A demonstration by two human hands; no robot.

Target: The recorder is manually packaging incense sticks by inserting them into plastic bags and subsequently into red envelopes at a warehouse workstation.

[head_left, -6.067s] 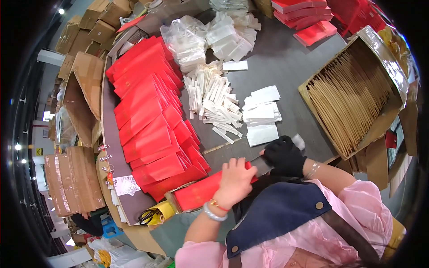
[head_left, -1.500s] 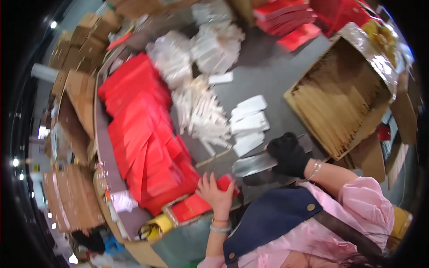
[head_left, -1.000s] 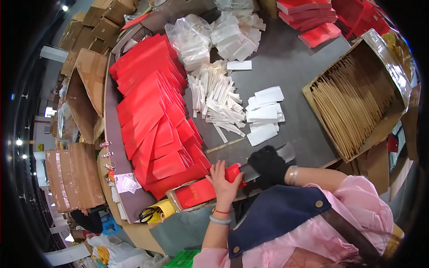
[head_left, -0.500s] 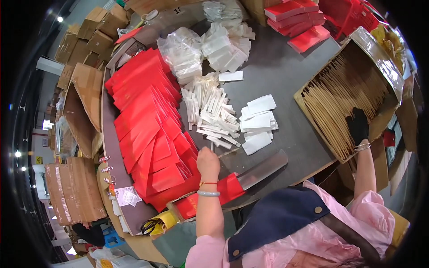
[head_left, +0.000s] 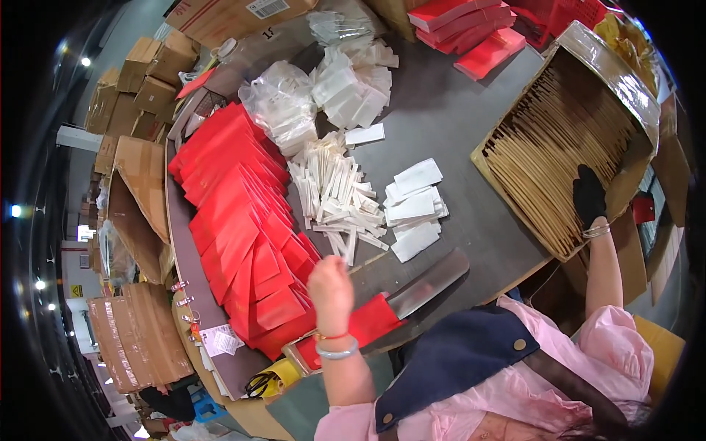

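**Reaching Both Ways at Once**

Nearest me, a red packet [head_left: 375, 323] lies flat along the table edge, partly under my left wrist. A metal plate [head_left: 434, 283] meets its right end, apparently to keep its mouth spread; I can't tell how far inside it goes.

Just beyond, my left hand [head_left: 331, 290] has its fingers drawn together by the near end of the white strips [head_left: 323, 184]. Blur hides whether it pinches one.

My right hand [head_left: 589, 192], gloved in black, lies on the thin brown pieces [head_left: 544, 169] at the near end of their box [head_left: 507, 224]; I can't tell if its fingers grip any. The box seems tilted my way for easier reach.

Between my hands sit white slips [head_left: 415, 206]. To the left, red packets [head_left: 243, 235] overlap in a fan, perhaps so single ones lift easily. Farther off are a clear plastic bag [head_left: 283, 106] and stacked red bundles [head_left: 463, 29].
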